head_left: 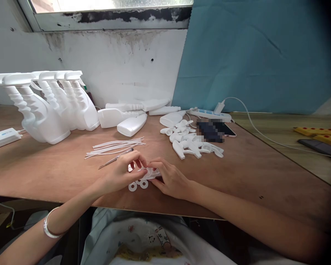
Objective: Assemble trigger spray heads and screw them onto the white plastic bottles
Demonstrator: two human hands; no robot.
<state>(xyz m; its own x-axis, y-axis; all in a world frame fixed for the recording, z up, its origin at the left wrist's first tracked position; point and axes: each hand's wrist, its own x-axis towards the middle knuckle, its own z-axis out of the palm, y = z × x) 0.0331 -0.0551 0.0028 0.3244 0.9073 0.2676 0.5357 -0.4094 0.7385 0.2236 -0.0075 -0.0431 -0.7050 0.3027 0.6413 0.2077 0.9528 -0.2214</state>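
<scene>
Close together near the table's front edge, both hands work on a small translucent white plastic part [151, 173]. My right hand [171, 178] is closed around its right end. The fingers of my left hand [127, 169] curl over it, thumb against its left side, and cover some of it. Flat white washers [132, 186] lie just below the left hand. Behind that hand rests a thin metal tool with a dark end [114, 160], like a screwdriver or pick. Several slim white tubes [113, 146] lie beyond it. A pile of white spray trigger heads [191, 140] sits farther back, to the right.
Upright white spray bottles [52, 110] stand at the back left. Several white bottles [132, 125] lie along the wall. A power strip [213, 115] with a cable and phones [226, 129] are at the back right. Another power strip [4, 139] is far left.
</scene>
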